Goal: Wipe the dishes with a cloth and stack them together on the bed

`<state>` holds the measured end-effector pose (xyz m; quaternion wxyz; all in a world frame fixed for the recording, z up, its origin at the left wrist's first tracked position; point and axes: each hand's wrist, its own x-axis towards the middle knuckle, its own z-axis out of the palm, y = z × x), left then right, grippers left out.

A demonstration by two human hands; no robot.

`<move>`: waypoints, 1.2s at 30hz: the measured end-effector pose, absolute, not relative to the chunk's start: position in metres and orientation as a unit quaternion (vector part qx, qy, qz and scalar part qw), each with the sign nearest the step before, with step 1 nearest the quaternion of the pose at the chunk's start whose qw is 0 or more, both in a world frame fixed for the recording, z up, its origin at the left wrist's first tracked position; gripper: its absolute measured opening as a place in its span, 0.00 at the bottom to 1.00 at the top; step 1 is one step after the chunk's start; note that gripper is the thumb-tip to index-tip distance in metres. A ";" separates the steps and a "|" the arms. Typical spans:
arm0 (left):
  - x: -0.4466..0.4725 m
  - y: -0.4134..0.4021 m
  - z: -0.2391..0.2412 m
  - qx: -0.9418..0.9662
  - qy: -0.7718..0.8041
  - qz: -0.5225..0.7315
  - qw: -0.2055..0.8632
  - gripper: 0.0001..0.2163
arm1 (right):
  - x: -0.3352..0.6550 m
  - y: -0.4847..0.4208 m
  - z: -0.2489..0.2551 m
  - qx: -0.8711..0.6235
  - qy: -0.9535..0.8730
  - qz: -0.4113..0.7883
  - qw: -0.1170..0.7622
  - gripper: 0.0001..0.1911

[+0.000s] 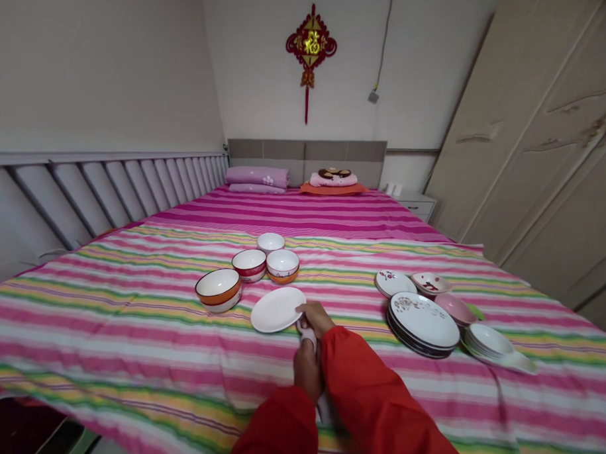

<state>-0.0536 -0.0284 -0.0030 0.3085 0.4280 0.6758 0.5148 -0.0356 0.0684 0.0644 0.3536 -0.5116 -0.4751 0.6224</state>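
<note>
My right hand (317, 317) grips the right edge of a small white plate (277, 309), which is over the striped bedspread. Just below it, my left hand (306, 369) is closed around a pale, bunched cloth (307, 334); part of it seems to hang down between my sleeves. The cloth's upper end is close to the plate's underside edge, and I cannot tell whether they touch. Left of the plate stands an orange-rimmed bowl (219, 300). Behind it are a red bowl (249, 274), a white bowl on an orange one (283, 273), and another white bowl (270, 243).
To the right lie a stack of dark-edged plates (421, 319), smaller flowered plates (394, 283), patterned dishes (431, 282), a pink bowl (455, 308) and stacked white bowls (490, 339) on a spoon-shaped dish. A slatted rail (107, 187) runs along the left.
</note>
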 end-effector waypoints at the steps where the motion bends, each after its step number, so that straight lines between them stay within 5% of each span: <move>1: -0.053 -0.029 -0.001 0.438 0.675 0.514 0.297 0.13 | -0.029 0.067 0.066 -0.500 -0.456 0.633 0.376 0.09; 8: -0.050 -0.031 0.005 0.525 0.691 0.475 0.147 0.15 | 0.043 0.050 0.064 -0.438 -0.352 0.630 0.536 0.08; 14: -0.051 -0.031 0.004 0.487 0.686 0.516 0.161 0.16 | 0.089 0.017 0.039 -0.414 -0.260 0.584 0.648 0.11; 18: -0.055 -0.028 0.010 0.408 0.653 0.599 0.220 0.15 | 0.100 0.002 0.026 -0.403 -0.266 0.586 0.651 0.27; 24: -0.083 -0.027 0.053 0.260 0.646 0.692 0.192 0.15 | 0.097 0.000 0.018 -0.402 -0.304 0.569 0.650 0.32; 32: -0.075 0.008 0.094 0.475 0.624 0.612 0.100 0.16 | 0.092 0.002 0.026 -0.425 -0.338 0.555 0.630 0.38; 36: -0.042 0.025 0.064 0.722 0.580 0.366 0.093 0.17 | 0.092 0.002 0.023 -0.433 -0.333 0.560 0.623 0.41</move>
